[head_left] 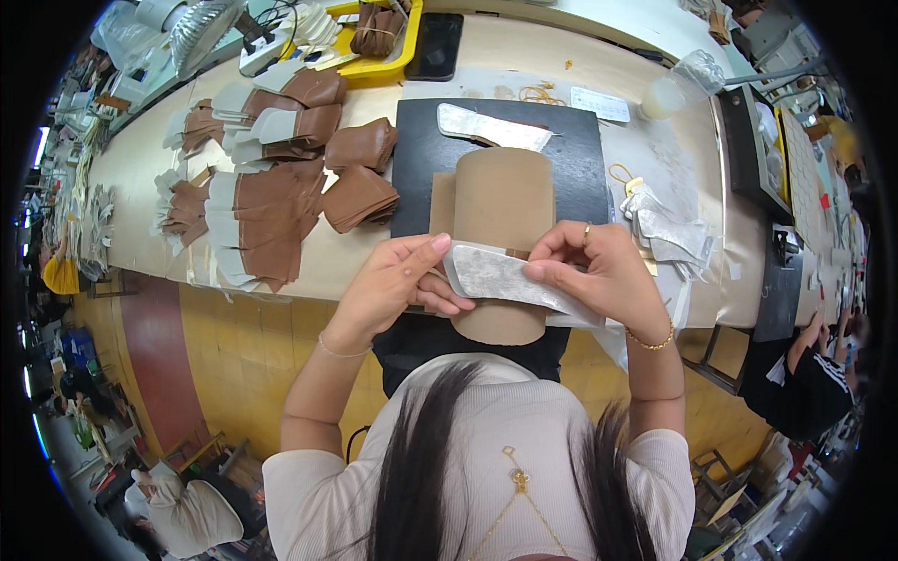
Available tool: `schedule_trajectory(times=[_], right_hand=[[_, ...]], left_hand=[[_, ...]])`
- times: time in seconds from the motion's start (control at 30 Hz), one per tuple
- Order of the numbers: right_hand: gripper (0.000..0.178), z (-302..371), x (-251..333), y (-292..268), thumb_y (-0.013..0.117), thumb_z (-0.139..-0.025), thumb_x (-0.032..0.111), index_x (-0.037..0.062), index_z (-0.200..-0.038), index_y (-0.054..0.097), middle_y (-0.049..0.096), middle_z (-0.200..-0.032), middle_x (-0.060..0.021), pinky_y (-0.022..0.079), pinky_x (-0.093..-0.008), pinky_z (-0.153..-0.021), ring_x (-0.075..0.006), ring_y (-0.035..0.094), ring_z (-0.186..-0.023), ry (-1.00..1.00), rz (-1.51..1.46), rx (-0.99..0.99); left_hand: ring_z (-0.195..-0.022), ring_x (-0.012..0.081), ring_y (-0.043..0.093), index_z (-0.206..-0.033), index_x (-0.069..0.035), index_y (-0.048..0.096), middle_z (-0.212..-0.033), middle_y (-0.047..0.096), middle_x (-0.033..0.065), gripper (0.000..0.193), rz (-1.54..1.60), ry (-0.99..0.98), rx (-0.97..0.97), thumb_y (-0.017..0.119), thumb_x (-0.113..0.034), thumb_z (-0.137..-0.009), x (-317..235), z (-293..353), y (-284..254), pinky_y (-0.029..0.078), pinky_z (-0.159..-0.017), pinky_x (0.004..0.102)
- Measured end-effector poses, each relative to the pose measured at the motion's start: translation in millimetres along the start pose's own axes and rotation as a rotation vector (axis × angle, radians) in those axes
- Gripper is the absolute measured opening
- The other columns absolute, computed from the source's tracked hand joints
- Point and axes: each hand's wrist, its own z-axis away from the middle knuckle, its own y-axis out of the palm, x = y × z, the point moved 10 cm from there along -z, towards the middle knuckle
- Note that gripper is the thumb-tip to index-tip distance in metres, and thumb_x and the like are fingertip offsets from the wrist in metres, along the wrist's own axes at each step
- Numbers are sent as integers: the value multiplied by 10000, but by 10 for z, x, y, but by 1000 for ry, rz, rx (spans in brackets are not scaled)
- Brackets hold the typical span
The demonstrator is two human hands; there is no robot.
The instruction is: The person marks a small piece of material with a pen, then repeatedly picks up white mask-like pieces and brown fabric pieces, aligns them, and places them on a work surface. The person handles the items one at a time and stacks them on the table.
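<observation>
Head camera view: the person's left hand (398,280) and right hand (591,276) meet at a grey, mottled strip (510,276), held near the table's front edge, across the lower part of a tan curved sheet (505,192). The left fingers grasp the strip's left end, the thumb at its upper corner and other fingertips near its lower edge. The right thumb presses on the strip's face while the bent index finger meets its upper edge, pinching it; the other right fingers curl, and what lies beneath them is hidden.

The tan sheet stands over a dark board (416,173), on which another pale strip (496,126) lies farther back. To the right, similar grey pieces (669,232) overlap in a pile. To the left lie brown folded pieces (360,198) and fanned brown-and-grey panels (276,224). A yellow tray (409,47) sits beside a black phone (435,47) at the back of the table (374,93).
</observation>
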Motion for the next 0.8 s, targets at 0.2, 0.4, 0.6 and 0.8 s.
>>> schedule_trajectory(times=[0.2,0.4,0.6,0.8], right_hand=[[200,-157,-7,72,747,-845,196,3,-884,716,658,-653,-74,466,-243,-564,-97,569,-557,12,87,29],[196,-170,-30,82,742,-843,193,2,-874,713,661,-654,-83,460,-255,-553,-115,574,-544,-13,58,5],[197,-165,-12,90,734,-850,199,6,-881,711,658,-660,-94,455,-267,-556,-128,582,-558,4,94,10],[237,-132,-24,42,784,-812,206,13,-921,701,654,-691,-65,461,-254,-601,-113,587,-618,10,93,38]], left_hand=[[-749,298,740,-1072,137,582,-921,696,226,491,37,9,-14,439,-333,-1059,-10,-66,-35,632,-609,295],[-746,298,741,-1054,135,596,-892,695,209,489,48,7,-24,457,-333,-1051,-18,-44,-39,630,-611,291],[-727,244,740,-971,90,635,-814,692,153,248,3,34,-14,634,-159,-965,-30,-41,-22,623,-605,259],[-678,218,731,-900,60,643,-813,696,150,145,-38,6,-54,684,-78,-915,33,-82,-88,614,-586,236]])
